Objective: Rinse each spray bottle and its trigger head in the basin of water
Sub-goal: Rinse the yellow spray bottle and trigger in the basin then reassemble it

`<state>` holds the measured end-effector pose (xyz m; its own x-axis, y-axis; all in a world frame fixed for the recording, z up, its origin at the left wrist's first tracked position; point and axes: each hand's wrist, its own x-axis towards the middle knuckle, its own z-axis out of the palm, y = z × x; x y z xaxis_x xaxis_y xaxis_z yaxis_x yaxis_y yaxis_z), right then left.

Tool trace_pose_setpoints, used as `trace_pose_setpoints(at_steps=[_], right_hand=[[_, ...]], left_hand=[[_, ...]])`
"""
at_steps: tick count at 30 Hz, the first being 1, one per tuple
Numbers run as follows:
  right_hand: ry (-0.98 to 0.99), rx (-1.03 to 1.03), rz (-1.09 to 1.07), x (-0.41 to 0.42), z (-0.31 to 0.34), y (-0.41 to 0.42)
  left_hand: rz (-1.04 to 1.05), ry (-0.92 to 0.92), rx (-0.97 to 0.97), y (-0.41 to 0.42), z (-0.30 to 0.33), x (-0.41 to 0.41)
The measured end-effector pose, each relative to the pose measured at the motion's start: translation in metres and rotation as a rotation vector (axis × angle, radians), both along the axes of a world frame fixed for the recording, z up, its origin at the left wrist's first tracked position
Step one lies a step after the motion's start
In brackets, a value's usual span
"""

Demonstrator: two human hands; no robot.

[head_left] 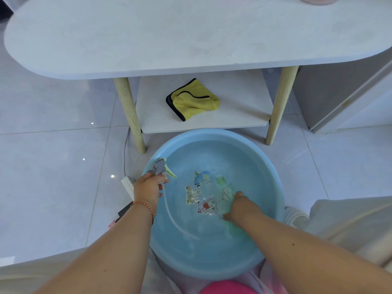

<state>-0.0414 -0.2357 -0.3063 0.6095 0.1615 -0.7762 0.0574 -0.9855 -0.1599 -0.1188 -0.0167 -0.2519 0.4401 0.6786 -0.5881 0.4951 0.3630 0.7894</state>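
Observation:
A round blue basin (273, 183) of water stands on the floor between my knees, with cartoon pictures on its bottom. My left hand (148, 189) is closed around a grey trigger head (159, 166) with a green lever, held above the basin's left rim. Its white dip tube (172, 219) hangs down into the water. My right hand (240, 209) is dipped in the water at the right side, fingers curled around a clear spray bottle (227, 194) that shows only faintly under the surface, with a greenish blur near the wrist.
A white table (191, 39) with wooden legs (129, 115) stands just beyond the basin. A yellow cloth (193, 100) lies on its lower shelf. A white power strip (127, 184) and cable lie left of the basin. A pink object (227, 288) is at the bottom edge.

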Motion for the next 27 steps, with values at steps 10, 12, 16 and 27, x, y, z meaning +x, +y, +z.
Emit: trace_pose_setpoints(at_steps=[10,12,16,27], right_hand=[[-0.014,0.01,-0.021,-0.0002,0.0008,-0.0014],[-0.014,0.012,-0.034,-0.0004,0.0005,-0.0016],[-0.015,0.009,-0.046,-0.0001,-0.0003,-0.002],[-0.021,0.016,-0.032,-0.0018,-0.0017,-0.0007]], left_hand=[[-0.003,-0.005,-0.003,-0.0007,0.0,0.0001],[-0.004,-0.004,-0.004,-0.0008,-0.0001,0.0003],[-0.001,0.002,-0.008,-0.0007,-0.001,0.0001],[-0.008,0.005,-0.017,-0.0008,-0.0031,0.0011]])
